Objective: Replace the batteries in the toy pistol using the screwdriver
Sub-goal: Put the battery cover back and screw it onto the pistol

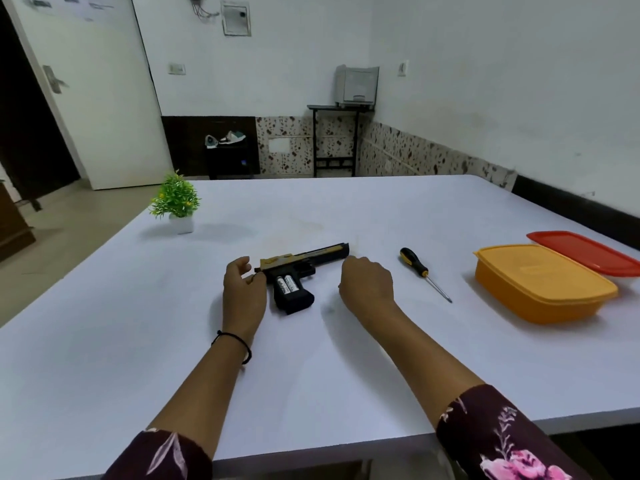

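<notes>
A black and gold toy pistol point(304, 263) lies flat on the white table point(311, 375), muzzle pointing right. Its grip compartment is uncovered and two batteries point(287, 285) show inside. My left hand point(242, 289) rests just left of the pistol's rear end, fingers loosely curled, thumb touching or almost touching it. My right hand point(367, 282) hovers to the right of the grip, below the muzzle, fingers curled downward; whether it holds anything small is hidden. A screwdriver point(424, 273) with a black and yellow handle lies on the table to the right of my right hand.
A yellow plastic box point(543, 285) with its lid on stands at the right, and a red lid point(585, 251) lies behind it. A small green plant in a white pot point(176, 202) stands at the far left of the table.
</notes>
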